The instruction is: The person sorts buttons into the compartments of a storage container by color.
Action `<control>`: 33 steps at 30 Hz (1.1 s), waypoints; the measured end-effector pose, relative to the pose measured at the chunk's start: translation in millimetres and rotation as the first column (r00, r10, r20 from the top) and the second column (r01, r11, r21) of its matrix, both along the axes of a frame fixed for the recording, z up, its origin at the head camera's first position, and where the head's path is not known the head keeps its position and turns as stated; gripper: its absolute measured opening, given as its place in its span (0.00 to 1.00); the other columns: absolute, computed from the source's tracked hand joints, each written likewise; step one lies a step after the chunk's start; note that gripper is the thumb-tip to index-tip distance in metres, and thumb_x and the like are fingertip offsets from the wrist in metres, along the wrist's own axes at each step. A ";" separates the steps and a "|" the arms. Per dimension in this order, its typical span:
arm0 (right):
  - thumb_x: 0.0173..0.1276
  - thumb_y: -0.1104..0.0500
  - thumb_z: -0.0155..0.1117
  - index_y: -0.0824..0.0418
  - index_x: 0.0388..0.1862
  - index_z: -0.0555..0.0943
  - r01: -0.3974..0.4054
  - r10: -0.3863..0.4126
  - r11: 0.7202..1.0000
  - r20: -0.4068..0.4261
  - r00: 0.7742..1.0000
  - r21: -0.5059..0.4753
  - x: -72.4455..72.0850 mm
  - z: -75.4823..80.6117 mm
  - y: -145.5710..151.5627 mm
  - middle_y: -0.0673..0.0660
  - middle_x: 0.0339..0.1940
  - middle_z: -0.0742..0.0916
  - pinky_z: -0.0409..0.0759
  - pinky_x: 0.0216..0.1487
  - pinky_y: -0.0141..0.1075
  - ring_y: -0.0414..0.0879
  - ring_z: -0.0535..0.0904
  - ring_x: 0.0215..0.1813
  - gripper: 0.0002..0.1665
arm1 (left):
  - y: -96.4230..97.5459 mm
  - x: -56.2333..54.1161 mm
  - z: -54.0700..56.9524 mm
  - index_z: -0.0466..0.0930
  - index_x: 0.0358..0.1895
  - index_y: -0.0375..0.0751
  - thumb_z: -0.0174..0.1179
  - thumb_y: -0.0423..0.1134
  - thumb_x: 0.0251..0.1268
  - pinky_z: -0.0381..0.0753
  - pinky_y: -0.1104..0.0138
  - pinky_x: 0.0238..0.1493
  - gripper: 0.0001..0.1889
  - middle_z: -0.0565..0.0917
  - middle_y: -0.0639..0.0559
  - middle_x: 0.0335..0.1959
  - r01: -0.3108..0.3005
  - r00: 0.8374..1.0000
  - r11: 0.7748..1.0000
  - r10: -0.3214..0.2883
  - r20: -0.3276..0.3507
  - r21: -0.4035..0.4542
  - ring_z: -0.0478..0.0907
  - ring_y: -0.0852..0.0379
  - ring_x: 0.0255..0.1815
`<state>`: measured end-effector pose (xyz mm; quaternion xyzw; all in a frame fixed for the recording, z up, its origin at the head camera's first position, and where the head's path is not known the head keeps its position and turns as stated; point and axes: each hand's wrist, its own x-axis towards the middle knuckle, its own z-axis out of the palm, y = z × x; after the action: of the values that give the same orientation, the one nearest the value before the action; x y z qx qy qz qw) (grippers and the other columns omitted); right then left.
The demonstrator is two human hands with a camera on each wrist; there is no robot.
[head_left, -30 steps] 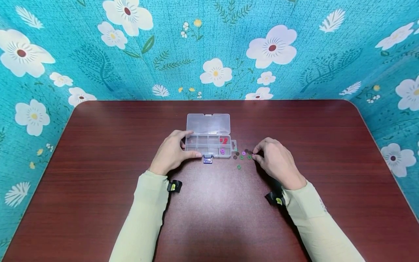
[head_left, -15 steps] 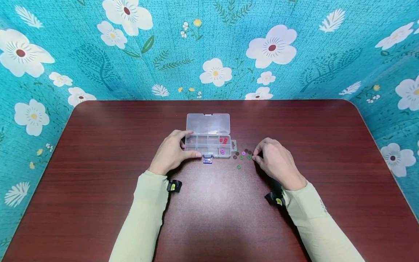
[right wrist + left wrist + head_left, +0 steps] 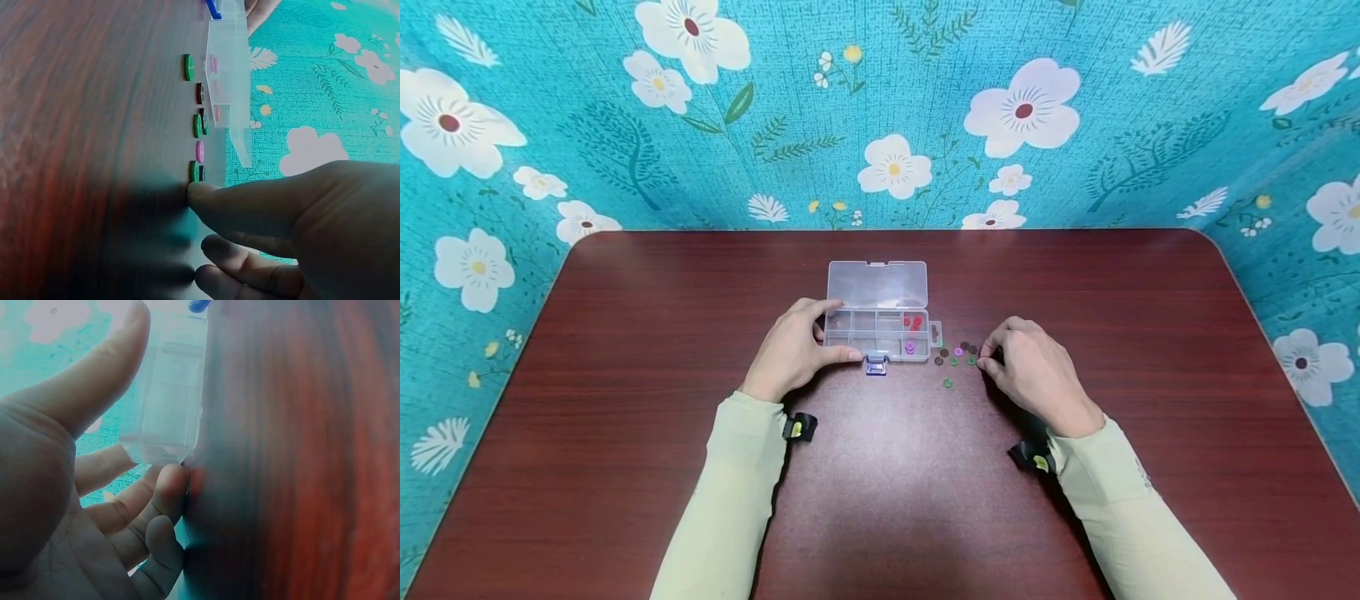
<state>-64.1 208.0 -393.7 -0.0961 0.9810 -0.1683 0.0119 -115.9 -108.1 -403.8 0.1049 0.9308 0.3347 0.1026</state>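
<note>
A clear plastic compartment box (image 3: 865, 343) stands with its lid (image 3: 877, 284) tipped back. My left hand (image 3: 790, 350) grips its left end, thumb along the front edge and fingers behind; the left wrist view shows the thumb (image 3: 94, 381) against the box. Red buttons (image 3: 913, 322) lie in the back right compartment, and purple ones (image 3: 910, 347) in the front right. Beside the box, my right hand (image 3: 1037, 367) rests with curled fingers by a green button (image 3: 972, 361). In the right wrist view its thumb (image 3: 250, 200) hides whatever is between the fingertips.
Several brown buttons (image 3: 939, 361), green buttons (image 3: 947, 383) and a purple button (image 3: 958, 352) lie loose on the brown table (image 3: 880, 500). A blue latch (image 3: 876, 366) sticks out at the box's front, a hanging tab (image 3: 936, 334) at its right. Flowered cloth (image 3: 820, 108) hangs behind.
A small purple spot at my right fingertips one second ago is no longer visible. Both hands, the box and the loose buttons otherwise keep nearly the same places.
</note>
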 end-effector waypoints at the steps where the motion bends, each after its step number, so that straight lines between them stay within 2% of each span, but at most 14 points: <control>1: 0.63 0.60 0.73 0.57 0.28 0.85 -0.002 0.002 1.000 -0.004 1.000 -0.002 -0.1 0.1 0.0 0.56 0.41 0.84 0.79 0.36 0.49 0.53 0.78 0.44 0.06 | 0.1 0.1 0.2 0.73 0.71 0.48 0.77 0.58 0.49 0.72 0.59 0.42 0.43 0.74 0.49 0.45 -0.001 1.000 1.000 0.001 0.001 0.000 0.72 0.52 0.38; 18: 0.62 0.61 0.72 0.57 0.29 0.86 -0.005 0.000 0.998 -0.078 0.997 -0.067 -3.5 5.3 -1.7 0.54 0.39 0.84 0.78 0.33 0.48 0.51 0.78 0.41 0.03 | 0.1 1.3 2.1 0.74 0.70 0.48 0.78 0.57 0.48 0.71 0.59 0.41 0.43 0.74 0.49 0.41 -0.007 1.000 1.000 0.007 0.002 0.009 0.72 0.52 0.38; 33: 0.62 0.60 0.72 0.56 0.30 0.86 -0.016 0.007 0.996 -0.104 0.995 -0.089 -7.8 9.9 -12.7 0.53 0.39 0.85 0.77 0.34 0.47 0.50 0.78 0.41 0.03 | -0.7 0.7 -0.3 0.74 0.69 0.47 0.78 0.57 0.48 0.71 0.59 0.43 0.43 0.74 0.49 0.43 -0.004 1.000 1.000 0.004 0.000 0.008 0.72 0.52 0.39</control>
<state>-72.0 195.3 -383.7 -0.1107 0.9712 -0.2068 -0.0422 -115.1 -108.8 -404.1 0.1036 0.9297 0.3385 0.1014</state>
